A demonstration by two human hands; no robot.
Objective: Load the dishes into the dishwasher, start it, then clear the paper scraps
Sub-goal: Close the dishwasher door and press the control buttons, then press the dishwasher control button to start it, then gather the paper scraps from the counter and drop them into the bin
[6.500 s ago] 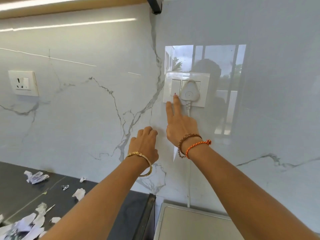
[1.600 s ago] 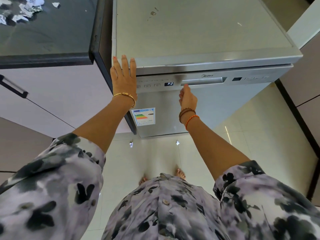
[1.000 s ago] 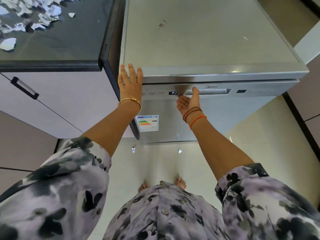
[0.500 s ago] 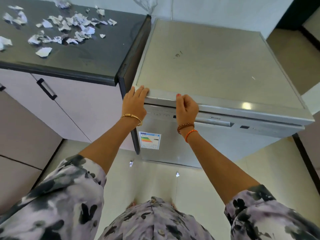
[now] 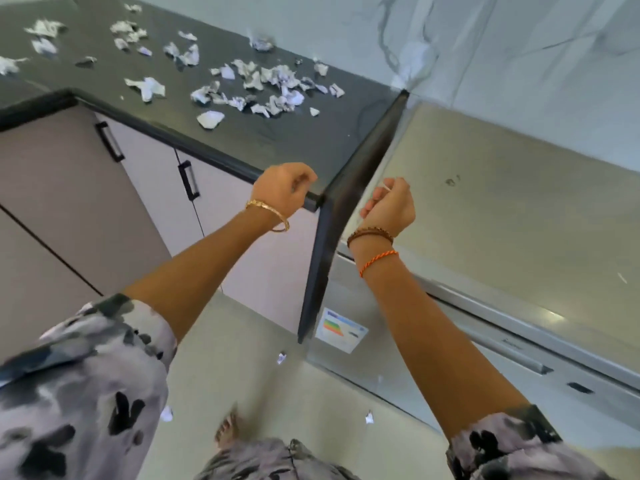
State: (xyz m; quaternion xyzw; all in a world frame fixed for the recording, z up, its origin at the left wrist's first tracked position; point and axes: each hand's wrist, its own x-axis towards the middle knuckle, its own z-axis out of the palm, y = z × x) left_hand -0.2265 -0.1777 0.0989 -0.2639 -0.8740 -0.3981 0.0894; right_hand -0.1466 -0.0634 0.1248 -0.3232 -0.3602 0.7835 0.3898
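My dishwasher (image 5: 512, 216) shows brushed metal on top, satin rather than mirror, with a small dark smudge and a soft glare along the front lip; its door is the same grey metal, carrying a glossy printed energy label (image 5: 341, 330). The countertop (image 5: 277, 133) beside it is dark stone-like slab, matt with a faint sheen. On it, crumpled white paper scraps (image 5: 266, 88), creased and torn-edged. Cabinet fronts (image 5: 69, 188) look smooth, matt laminate with black handles. The wall (image 5: 519, 46) is polished, veined marble-look panel. Floor tiles (image 5: 242, 341) are pale and glossy. My sleeves (image 5: 79, 393) are soft printed cloth; a shiny gold-coloured bangle (image 5: 268, 211) sits on my wrist.
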